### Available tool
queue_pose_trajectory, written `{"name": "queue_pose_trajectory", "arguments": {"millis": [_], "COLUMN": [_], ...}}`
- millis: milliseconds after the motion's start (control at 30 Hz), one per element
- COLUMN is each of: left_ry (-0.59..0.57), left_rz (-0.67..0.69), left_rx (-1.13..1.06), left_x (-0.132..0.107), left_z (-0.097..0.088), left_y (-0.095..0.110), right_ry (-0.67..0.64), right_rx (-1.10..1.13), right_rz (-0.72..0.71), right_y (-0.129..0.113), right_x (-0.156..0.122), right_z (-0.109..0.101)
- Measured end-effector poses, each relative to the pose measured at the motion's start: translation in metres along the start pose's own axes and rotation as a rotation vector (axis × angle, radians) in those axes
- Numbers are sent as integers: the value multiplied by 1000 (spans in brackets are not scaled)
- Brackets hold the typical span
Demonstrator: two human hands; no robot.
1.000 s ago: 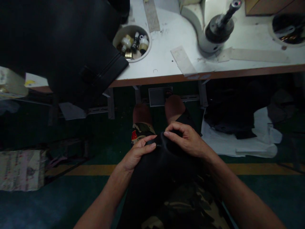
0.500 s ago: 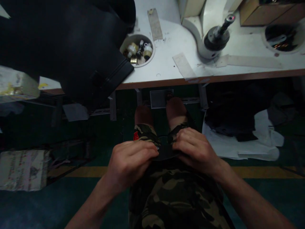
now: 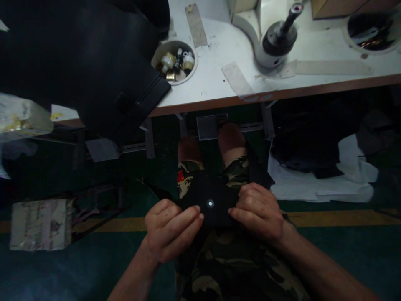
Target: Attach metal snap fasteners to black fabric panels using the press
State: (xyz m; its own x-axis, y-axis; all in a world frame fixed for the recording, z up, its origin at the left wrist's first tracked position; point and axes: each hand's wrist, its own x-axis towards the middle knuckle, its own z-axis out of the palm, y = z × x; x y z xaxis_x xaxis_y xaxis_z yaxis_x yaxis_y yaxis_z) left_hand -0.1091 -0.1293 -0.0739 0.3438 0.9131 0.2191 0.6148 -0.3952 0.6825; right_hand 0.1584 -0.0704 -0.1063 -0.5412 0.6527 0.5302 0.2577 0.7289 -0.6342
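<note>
A piece of black sheet material (image 3: 216, 215), fabric or leather, is stretched between my two hands above my lap. Near its middle shows a small round silvery snap (image 3: 210, 203). My left hand (image 3: 172, 230) pinches the material left of the snap, thumb and fingers pressed together. On the other side, my right hand (image 3: 258, 211) grips it the same way. Loose dark ends of the material stick out beyond both hands. Below it are my camouflage shorts (image 3: 244, 267).
A white worktable (image 3: 216, 46) with a brown edge lies ahead. On it stand a press-like machine (image 3: 278, 46) and a large black piece (image 3: 78, 62) overhanging the edge. A round recess (image 3: 196, 62) holds metal fittings. Black material (image 3: 307, 146) lies on white sheets (image 3: 316, 186) below.
The black material has been spread and turned so that its face and the silvery snap now show. My hands have shifted slightly down, still holding it.
</note>
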Motion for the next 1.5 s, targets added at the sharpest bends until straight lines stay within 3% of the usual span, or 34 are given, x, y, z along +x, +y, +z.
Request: {"name": "queue_pose_trajectory", "arguments": {"millis": [167,233,433,667,733,833,900,967,1067,1267,1500], "left_ry": [-48,-68,57,-191,-100,277,537,676,722,714,719], "left_rz": [92,59,-266,-783,-947,-1183,-1283,-1325,-1346,-1342,-1290], "left_rx": [53,39,-205,-502,-783,-1216,-1322,-1326,-1317,-1366,-1394], "left_x": [0,-3,-33,-41,-39,-31,-20,-10,-3,-10,-9], "left_z": [-3,-3,14,48,58,73,78,78,75,77,81], "left_y": [-1,-1,8,53,65,75,76,73,68,68,65], "right_ry": [-4,-10,-28,-68,-80,-90,-103,-121,-152,-206,-241], "right_rx": [0,2,-22,-42,-45,-59,-69,-78,-79,-44,-143], "right_rz": [-29,-37,-25,-54,-47,-46,-53,-52,-29,-4,156], "right_y": [-1,-2,-5,-11,-13,-16,-19,-21,-25,-27,-35], "right_x": [0,-1,-4,-3,-4,-6,-6,-7,-8,-15,-16], "right_z": [0,1,3,7,8,11,15,19,25,31,31]}}
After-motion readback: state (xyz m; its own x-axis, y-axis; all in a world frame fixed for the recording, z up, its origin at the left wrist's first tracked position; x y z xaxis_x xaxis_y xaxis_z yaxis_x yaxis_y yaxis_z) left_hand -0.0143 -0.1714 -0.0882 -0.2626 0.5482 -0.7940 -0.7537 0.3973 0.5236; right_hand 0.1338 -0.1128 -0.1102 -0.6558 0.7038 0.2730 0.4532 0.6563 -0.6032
